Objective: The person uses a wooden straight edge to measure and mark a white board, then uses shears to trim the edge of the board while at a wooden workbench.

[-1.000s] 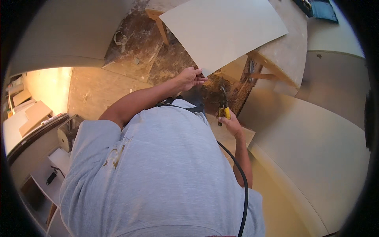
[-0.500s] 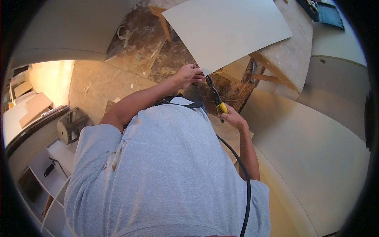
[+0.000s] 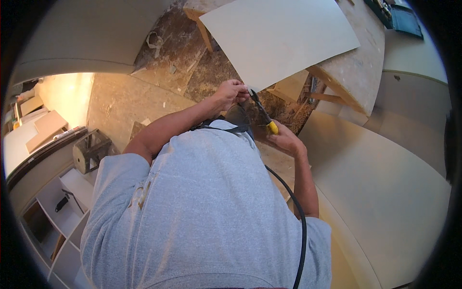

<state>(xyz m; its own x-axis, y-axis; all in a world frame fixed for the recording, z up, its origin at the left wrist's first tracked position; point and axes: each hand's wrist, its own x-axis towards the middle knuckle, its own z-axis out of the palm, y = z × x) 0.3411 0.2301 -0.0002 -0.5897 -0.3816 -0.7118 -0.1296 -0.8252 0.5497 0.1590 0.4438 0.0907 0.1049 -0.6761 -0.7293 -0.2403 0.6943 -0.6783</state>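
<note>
A large white sheet (image 3: pixel 284 43), thin and slightly curved, lies over the worktable with one corner pointing toward me. At that corner, my left hand (image 3: pixel 231 94) is closed, its fingertips pinching the sheet's edge. My right hand (image 3: pixel 287 138) is wrapped round the yellow grip of dark-headed tin snips (image 3: pixel 261 110). The jaws of the snips meet the sheet's near corner, close beside my left fingertips. My right palm and fingers hide most of the handles.
The wooden worktable (image 3: pixel 358 72) supports the sheet. Large pale panels (image 3: pixel 385 183) stand on the right, and white shelving (image 3: pixel 62 207) is at lower left. Scraps and sawdust cover the floor (image 3: pixel 207 77). A teal toolbox (image 3: pixel 404 19) sits at far right; a black cable (image 3: pixel 302 231) crosses my shirt.
The handles of the snips, seen apart earlier, are now drawn closer together in my right hand. Both hands stay at the corner, and the whole view has shifted slightly.
</note>
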